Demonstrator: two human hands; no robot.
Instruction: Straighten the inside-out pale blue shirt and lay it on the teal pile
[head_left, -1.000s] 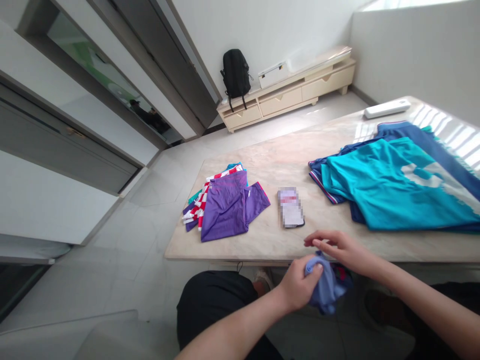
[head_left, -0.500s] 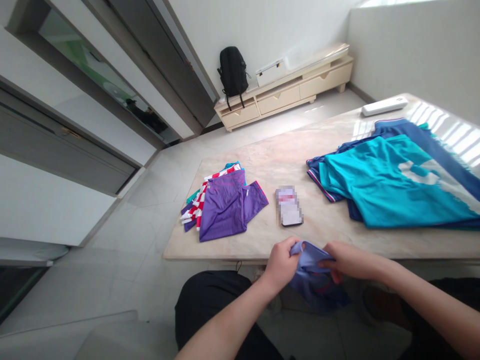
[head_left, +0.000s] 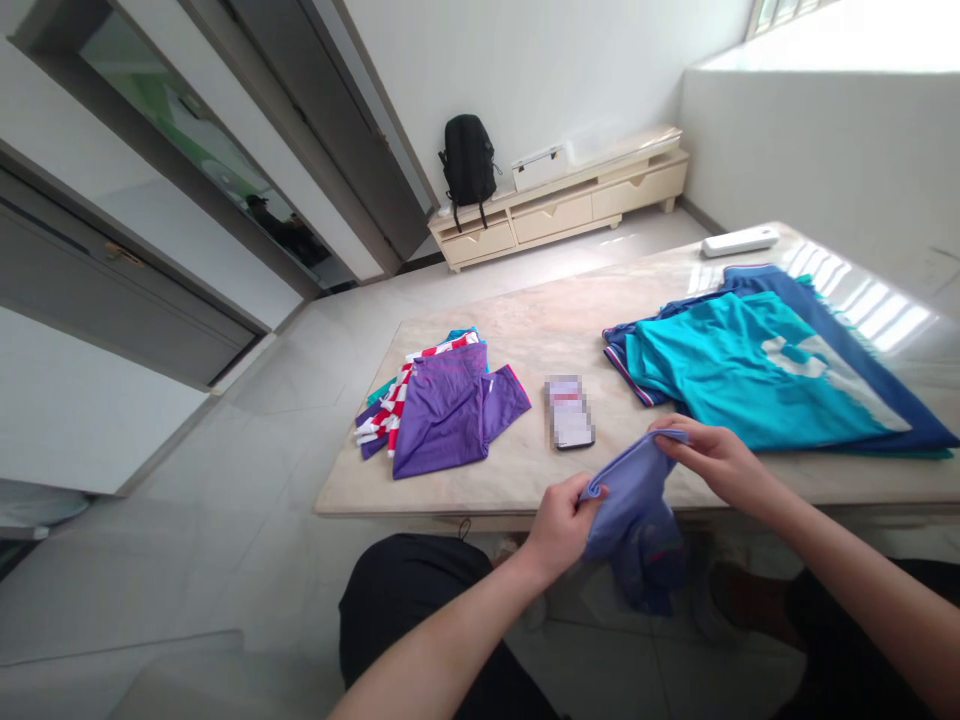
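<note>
A purple-blue garment (head_left: 636, 500) hangs in front of the table's near edge, its folded upper edge stretched between my two hands. My left hand (head_left: 562, 522) pinches one end of that edge, while my right hand (head_left: 709, 455) grips the other end, higher up and to the right. The lower part of the cloth droops in loose folds, and its full shape is hidden. To the left on the table, a purple garment (head_left: 442, 410) lies folded on a red-and-white checked one (head_left: 396, 408). Rightward is a large teal jersey (head_left: 720, 370) with a white print, on top of dark blue clothing (head_left: 870, 375).
A phone (head_left: 570, 412) rests on the marble-like table (head_left: 517, 320) between the clothing piles. Near the far right corner lies a white elongated object (head_left: 741, 242). Beyond the table stand a low cabinet (head_left: 555, 212) and a black backpack (head_left: 469, 160). My knee (head_left: 405, 590) is below the near edge.
My right hand has moved up and away from my left, drawing the garment's upper edge straight and taut. The camera view has shifted slightly.
</note>
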